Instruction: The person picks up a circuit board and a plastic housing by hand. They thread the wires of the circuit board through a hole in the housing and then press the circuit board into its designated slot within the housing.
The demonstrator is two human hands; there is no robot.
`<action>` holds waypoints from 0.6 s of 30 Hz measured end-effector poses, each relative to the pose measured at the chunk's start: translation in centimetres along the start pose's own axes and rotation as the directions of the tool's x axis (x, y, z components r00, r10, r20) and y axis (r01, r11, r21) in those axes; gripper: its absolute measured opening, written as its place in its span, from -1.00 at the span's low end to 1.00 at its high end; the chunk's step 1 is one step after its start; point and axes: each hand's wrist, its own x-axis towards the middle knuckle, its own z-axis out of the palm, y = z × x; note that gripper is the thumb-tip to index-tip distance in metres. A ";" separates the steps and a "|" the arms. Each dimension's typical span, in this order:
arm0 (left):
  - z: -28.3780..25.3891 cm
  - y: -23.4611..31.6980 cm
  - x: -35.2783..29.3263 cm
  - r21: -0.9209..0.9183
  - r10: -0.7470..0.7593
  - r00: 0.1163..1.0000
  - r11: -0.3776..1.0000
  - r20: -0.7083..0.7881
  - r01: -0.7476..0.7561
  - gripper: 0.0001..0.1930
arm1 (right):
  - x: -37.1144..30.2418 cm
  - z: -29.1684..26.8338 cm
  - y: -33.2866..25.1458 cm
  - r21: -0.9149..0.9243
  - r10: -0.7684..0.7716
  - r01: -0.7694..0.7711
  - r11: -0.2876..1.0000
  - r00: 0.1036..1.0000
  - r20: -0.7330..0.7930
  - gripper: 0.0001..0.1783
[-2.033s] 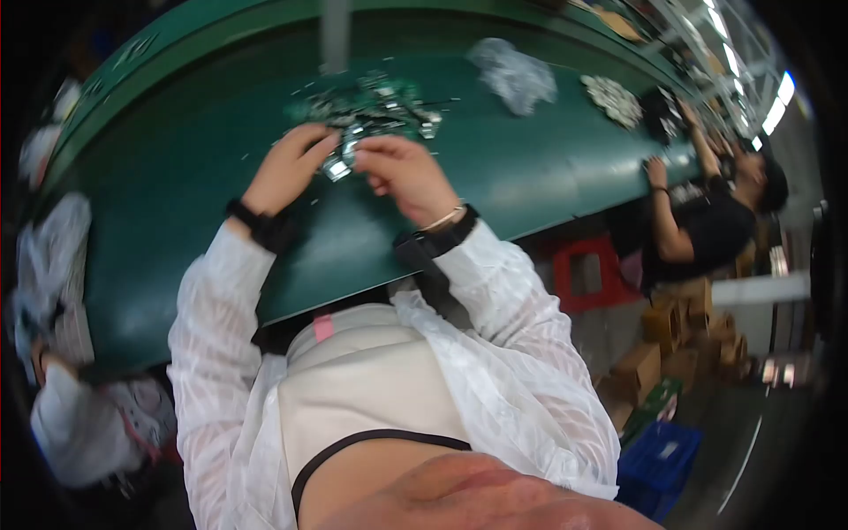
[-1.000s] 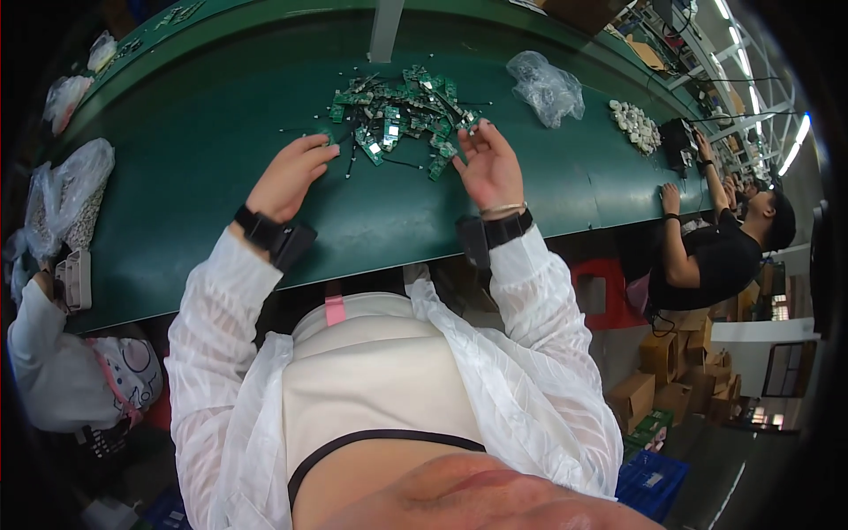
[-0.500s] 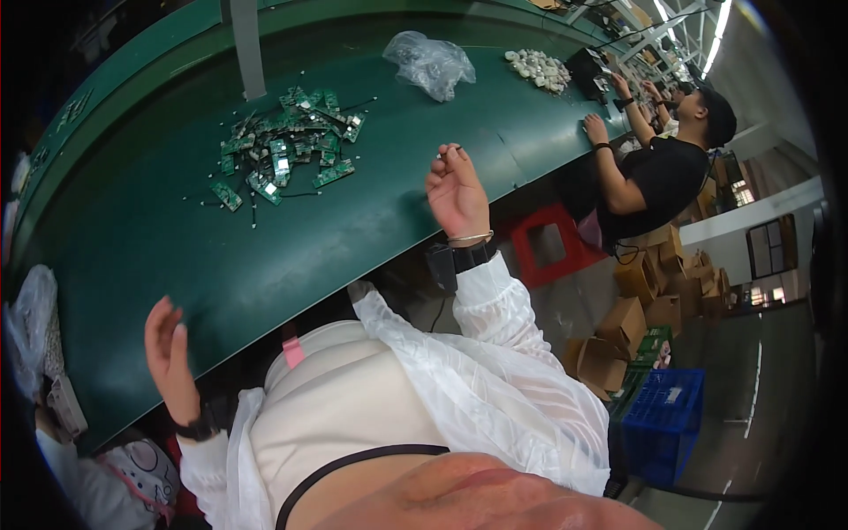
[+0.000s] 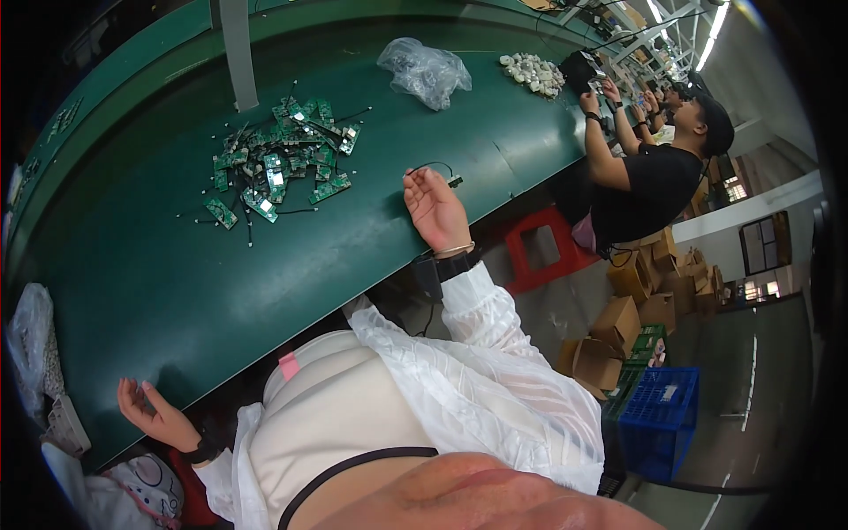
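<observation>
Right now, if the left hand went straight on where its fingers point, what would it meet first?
Probably the clear plastic bag at the left end of the green tabletop, though the left hand's height above the table is hard to judge.

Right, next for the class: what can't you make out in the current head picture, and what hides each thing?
- Head view: lower boards in the circuit-board heap, covered by those on top.
- Head view: the near end of the black wire, hidden at the right hand.
- Head view: what the white pieces are, too small.
- Head view: most of whoever wears the white sleeve at lower left, lost in the dark rim.
</observation>
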 end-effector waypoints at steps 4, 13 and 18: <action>0.7 0.5 0.8 0.046 0.034 0.999 0.998 0.037 -0.035 -0.64 | -0.2 1.7 0.6 -0.182 -0.043 0.038 0.983 0.999 -0.024 -0.77; 1.8 0.8 1.6 -0.014 -0.008 1.000 1.000 0.013 0.008 -0.64 | 1.3 1.6 -0.7 -0.129 0.051 -0.052 0.990 0.999 -0.005 -0.75; 1.9 -0.7 1.1 -0.041 -0.107 0.994 0.993 0.021 0.108 -0.64 | 3.4 2.1 -1.2 -0.066 0.166 -0.174 0.983 0.980 -0.111 -0.74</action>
